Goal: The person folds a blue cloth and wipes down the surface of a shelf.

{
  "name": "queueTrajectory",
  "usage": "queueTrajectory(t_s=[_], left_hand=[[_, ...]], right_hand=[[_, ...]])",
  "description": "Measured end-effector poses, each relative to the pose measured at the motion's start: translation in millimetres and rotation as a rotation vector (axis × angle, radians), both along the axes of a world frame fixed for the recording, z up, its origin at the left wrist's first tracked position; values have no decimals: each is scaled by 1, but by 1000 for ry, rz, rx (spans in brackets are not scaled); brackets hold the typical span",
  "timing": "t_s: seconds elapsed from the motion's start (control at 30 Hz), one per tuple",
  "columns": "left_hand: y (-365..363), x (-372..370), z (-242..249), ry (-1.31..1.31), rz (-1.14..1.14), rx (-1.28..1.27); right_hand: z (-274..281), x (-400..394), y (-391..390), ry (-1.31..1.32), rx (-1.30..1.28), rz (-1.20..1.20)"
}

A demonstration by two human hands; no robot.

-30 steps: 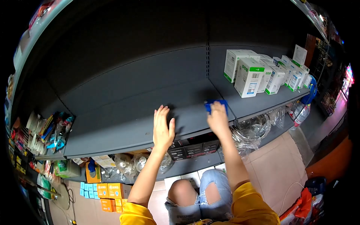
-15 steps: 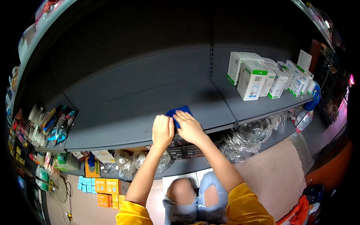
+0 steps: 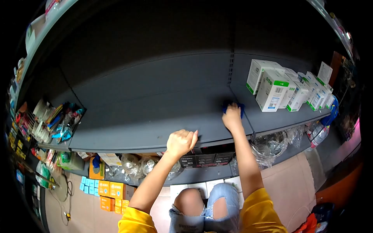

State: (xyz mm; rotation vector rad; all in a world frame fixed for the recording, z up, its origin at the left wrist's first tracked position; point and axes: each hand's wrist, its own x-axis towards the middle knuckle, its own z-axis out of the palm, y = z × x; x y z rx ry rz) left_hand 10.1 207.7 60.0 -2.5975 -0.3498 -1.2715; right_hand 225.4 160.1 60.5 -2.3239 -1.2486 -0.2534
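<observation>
My right hand (image 3: 233,116) presses a dark blue cloth (image 3: 241,108) onto the grey shelf (image 3: 147,130), close to the seam between two shelf sections. Its fingers are bent over the cloth and hide part of it. At the shelf's front edge my left hand (image 3: 182,142) is curled into a fist with the thumb out to the right, and nothing shows in it. White and green boxes (image 3: 272,91) stand on the shelf to the right of the cloth.
Packaged goods (image 3: 64,124) fill the shelf's left end. Below, plastic-wrapped items (image 3: 132,165) and dark boxes (image 3: 206,159) sit on a lower shelf. Orange boxes (image 3: 116,190) and small light-blue boxes (image 3: 90,185) stand on the floor. A bottle (image 3: 320,136) is at the right.
My right hand has carried the blue cloth right and farther back along the shelf. My left hand has come away from the cloth and now sits lower, at the front edge. The view has shifted slightly.
</observation>
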Motion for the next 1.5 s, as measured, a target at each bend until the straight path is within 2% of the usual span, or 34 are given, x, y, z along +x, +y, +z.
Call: queueTrajectory(t_s=[0.03, 0.13, 0.33, 0.47, 0.6, 0.87, 0.97, 1.07, 1.17, 1.27, 1.33, 1.4, 1.5], left_hand=[[0, 0, -1, -38, -64, -41], [0, 0, 1, -72, -101, -79], [1, -3, 0, -63, -83, -133], [0, -4, 1, -58, -46, -159], [1, -6, 2, -35, -25, -145], [0, -4, 1, -27, 14, -127], [0, -1, 1, -24, 30, -119], [-2, 1, 0, -3, 39, -166], [-1, 1, 0, 3, 39, -157], [0, 1, 0, 3, 40, -122], [0, 1, -1, 8, 46, -131], [0, 1, -1, 20, 46, -135], [-1, 1, -1, -13, 6, -163]], right_hand=[[4, -6, 10, -10, -51, -10], [8, -26, 46, 55, -167, 165], [14, -84, 79, 193, -161, 553], [9, -90, 73, 133, -125, 656], [13, -72, 63, 116, -146, 640], [9, 24, 23, 159, -115, 227], [-1, 55, 20, 47, -91, 118], [-4, 55, 35, -19, -209, -12], [7, 35, 57, 7, -223, -35], [15, 4, 87, 46, -250, 101], [8, -23, 105, 24, -118, 193], [6, -45, 119, 59, -104, 325], [12, -74, 123, 129, -161, 513]])
